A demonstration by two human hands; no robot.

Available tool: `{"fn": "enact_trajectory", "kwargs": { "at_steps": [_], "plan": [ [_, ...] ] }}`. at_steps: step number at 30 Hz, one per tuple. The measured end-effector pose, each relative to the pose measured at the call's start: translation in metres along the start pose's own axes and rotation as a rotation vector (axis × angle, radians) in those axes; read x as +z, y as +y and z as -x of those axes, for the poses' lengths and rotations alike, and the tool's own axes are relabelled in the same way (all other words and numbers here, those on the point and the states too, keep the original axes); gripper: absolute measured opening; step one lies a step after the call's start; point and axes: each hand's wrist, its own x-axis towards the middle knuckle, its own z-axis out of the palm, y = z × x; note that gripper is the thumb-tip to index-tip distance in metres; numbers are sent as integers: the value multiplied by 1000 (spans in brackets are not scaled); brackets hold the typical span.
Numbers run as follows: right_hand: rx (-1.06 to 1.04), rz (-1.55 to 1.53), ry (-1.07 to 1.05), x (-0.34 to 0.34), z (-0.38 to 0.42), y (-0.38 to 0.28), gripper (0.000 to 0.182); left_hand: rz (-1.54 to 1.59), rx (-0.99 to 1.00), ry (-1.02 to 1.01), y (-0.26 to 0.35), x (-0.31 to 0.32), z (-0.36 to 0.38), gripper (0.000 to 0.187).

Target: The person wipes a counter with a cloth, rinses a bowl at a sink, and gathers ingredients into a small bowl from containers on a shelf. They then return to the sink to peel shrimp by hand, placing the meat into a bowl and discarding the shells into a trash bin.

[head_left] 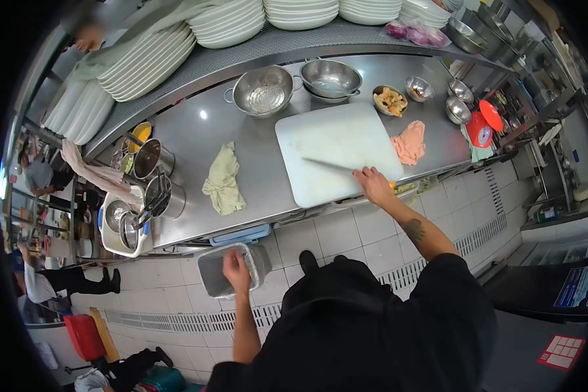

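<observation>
A kitchen knife (328, 163) lies low over the white cutting board (307, 134), its blade pointing left. My right hand (374, 185) is closed around its handle at the board's front right. Over the grey waste bin (209, 277), in front of the counter, hangs my left hand (236, 266) with its fingers curled in; whether anything is inside them is hidden. To the left of the board is a crumpled pale green cloth (223, 179). A pink cloth (409, 142) touches or nearly touches the board's right edge.
Metal colanders (263, 91) and a bowl of food pieces (390, 101) stand behind the board. Pots (152, 160) and a white tub (114, 243) occupy the counter's left end. A red scale (482, 132) sits far right. Stacked plates (228, 26) fill the shelf above. Other people are at left.
</observation>
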Motion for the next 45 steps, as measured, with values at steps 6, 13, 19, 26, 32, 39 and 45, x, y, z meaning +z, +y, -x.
{"fn": "enact_trajectory", "kwargs": {
  "at_steps": [6,13,19,26,32,39,45],
  "plan": [
    [86,-226,128,-21,72,54,42,-199,-869,-14,-180,-63,311,28],
    [814,-1151,231,8,67,50,46,-535,-959,-460,-129,-126,475,28],
    [569,-985,214,73,41,-15,46,-271,-849,-313,-144,-124,488,27],
    [515,-1171,-246,23,42,-135,44,335,-1282,41,-133,-111,455,19],
    [311,-1297,-600,39,41,-292,47,436,-1294,306,-113,-174,484,18],
    [-300,-863,-424,207,6,-446,52,481,-1543,553,-81,-202,578,12],
    [-415,-127,-559,340,3,-479,43,680,-1466,641,-81,-190,701,11]
  ]
}}
